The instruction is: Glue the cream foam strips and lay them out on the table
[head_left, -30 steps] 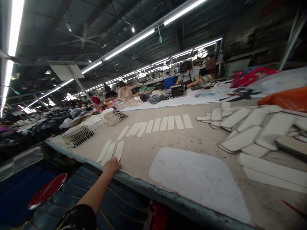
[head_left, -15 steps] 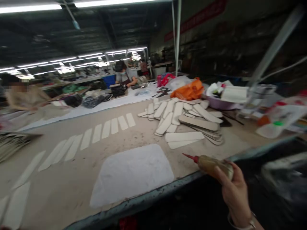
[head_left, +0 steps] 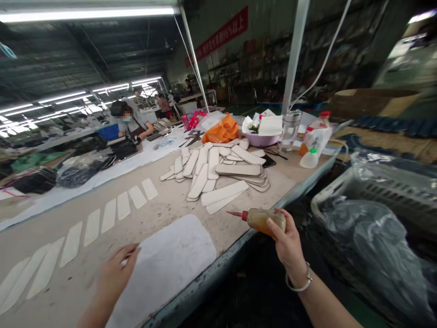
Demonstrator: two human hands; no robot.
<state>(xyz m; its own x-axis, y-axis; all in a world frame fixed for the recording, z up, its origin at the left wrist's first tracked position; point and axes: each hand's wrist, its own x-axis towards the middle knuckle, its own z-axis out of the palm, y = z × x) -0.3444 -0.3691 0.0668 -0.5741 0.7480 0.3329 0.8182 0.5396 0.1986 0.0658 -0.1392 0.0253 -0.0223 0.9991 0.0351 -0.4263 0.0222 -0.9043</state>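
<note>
The right hand (head_left: 290,241) is closed around the rear end of a bottle (head_left: 264,219), thumb along its near side and fingers wrapped behind. The bottle lies almost level above the near edge of the table (head_left: 280,193), to the right of the white sheet (head_left: 170,259). Its body is rounded and see-through but cloudy, with amber-brown contents, deeper in colour along the lower side. A red collar joins the body to a slim red nozzle (head_left: 235,213), which tapers to a fine tip pointing left. A bangle (head_left: 309,276) circles the right wrist.

The left hand (head_left: 118,273) is blurred, over the left part of the sheet, its fingers bent; a small pale spot shows among them, and I cannot tell whether they pinch anything or touch the sheet.

Farther left, pale strips (head_left: 92,226) lie in a slanting row. Beyond the nozzle are two flat pale pieces (head_left: 225,193), overlapping, then a loose heap of dark-edged pieces (head_left: 213,164) with a neat stack (head_left: 241,170) at its right. An orange bag (head_left: 221,130) and a purple basin (head_left: 261,139) sit behind.
</note>
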